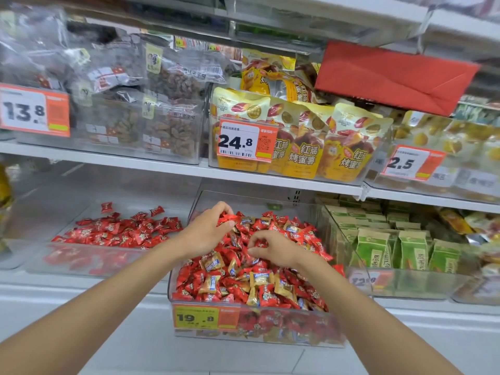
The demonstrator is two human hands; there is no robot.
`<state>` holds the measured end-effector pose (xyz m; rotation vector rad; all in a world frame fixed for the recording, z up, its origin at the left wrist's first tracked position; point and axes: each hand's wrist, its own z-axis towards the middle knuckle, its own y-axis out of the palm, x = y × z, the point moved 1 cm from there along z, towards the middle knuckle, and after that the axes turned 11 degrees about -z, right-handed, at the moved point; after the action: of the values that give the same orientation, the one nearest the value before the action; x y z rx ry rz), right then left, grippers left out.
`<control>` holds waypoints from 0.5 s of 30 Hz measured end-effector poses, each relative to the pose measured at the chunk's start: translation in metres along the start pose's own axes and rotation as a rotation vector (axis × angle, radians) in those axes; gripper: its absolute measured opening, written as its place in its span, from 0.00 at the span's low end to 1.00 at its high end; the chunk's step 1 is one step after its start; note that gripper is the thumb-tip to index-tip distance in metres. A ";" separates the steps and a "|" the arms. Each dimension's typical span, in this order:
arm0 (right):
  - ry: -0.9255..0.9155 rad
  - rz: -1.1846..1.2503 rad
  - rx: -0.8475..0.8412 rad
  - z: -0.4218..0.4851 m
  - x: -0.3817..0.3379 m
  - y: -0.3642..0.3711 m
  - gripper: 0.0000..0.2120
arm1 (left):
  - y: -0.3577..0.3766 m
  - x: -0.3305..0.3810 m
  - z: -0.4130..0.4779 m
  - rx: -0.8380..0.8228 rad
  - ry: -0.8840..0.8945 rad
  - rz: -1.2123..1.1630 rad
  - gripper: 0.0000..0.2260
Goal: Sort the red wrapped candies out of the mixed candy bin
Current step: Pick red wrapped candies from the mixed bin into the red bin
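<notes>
The mixed candy bin (251,200) is a clear box on the lower shelf, filled with red candies (270,296) mixed with gold candies (261,277). Both hands are inside it. The left hand (207,231) is over the back left part of the bin. Its fingers are curled, and the thumb and fingertips pinch a red wrapper (226,218) at the top of the heap. The right hand (276,251) is near the middle of the bin, close to the left hand but not touching it. Its fingers are curled too and pinch one red piece (260,243) that lies on the heap. An orange price tag (205,317) with 19.8 is on the front wall of the bin. Just left of the bin stands a flat clear tray (81,259) that holds only a red pile (121,228) of the same candies. Just right of the bin there are green packs (411,250), and on the shelf above the bin stand yellow bags (303,142).
</notes>
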<state>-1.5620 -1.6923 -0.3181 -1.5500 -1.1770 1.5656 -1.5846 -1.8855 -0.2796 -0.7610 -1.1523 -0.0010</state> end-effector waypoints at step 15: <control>0.117 0.037 0.087 -0.072 0.029 -0.056 0.12 | 0.023 -0.013 0.005 -0.145 -0.027 0.049 0.05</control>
<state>-1.5025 -1.6319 -0.2729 -1.5919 -1.0086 1.5072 -1.5862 -1.8704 -0.3018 -0.9198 -1.1681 -0.0335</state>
